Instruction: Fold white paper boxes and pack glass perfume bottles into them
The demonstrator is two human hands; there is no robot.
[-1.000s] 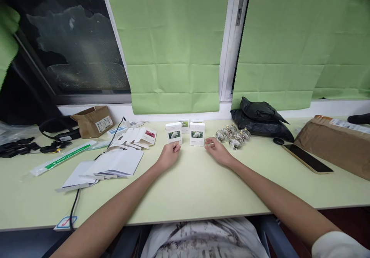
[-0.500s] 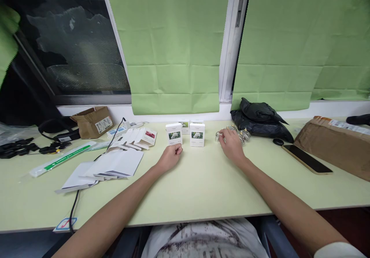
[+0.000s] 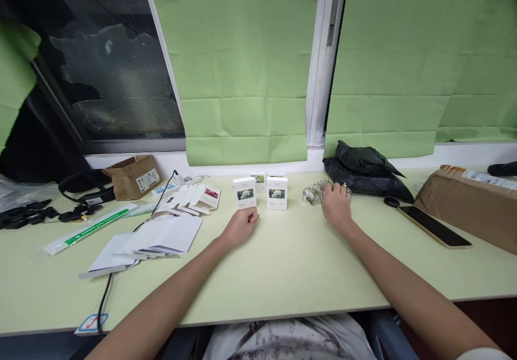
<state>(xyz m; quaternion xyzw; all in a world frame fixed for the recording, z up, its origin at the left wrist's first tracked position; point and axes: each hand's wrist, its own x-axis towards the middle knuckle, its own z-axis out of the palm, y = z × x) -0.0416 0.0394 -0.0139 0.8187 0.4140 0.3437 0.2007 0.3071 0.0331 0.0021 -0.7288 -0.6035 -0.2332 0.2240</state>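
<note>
My left hand (image 3: pixel 240 226) rests on the table as a closed fist, just in front of a small white box (image 3: pixel 245 193) with a flower picture. Nothing shows sticking out of the fist. Beside that box stands a similar white box (image 3: pixel 277 194), and behind them a further white box (image 3: pixel 260 181) is partly hidden. My right hand (image 3: pixel 337 205) reaches over a cluster of small clear glass pieces with gold-coloured tops (image 3: pixel 314 193). Its fingers are bent and slightly apart at the cluster's right part; the back of the hand hides what the fingertips touch.
Flattened white cartons (image 3: pixel 167 233) lie left, near a black cable (image 3: pixel 104 298) and an open brown box (image 3: pixel 133 178). Behind the cluster lies a black plastic bag (image 3: pixel 363 174). A phone (image 3: pixel 434 228) and a large brown parcel (image 3: pixel 468 204) sit right.
My right hand has moved from the left side of the glass cluster to its right side, uncovering the left pieces. My left fist stays in place. The view has tilted slightly up.
</note>
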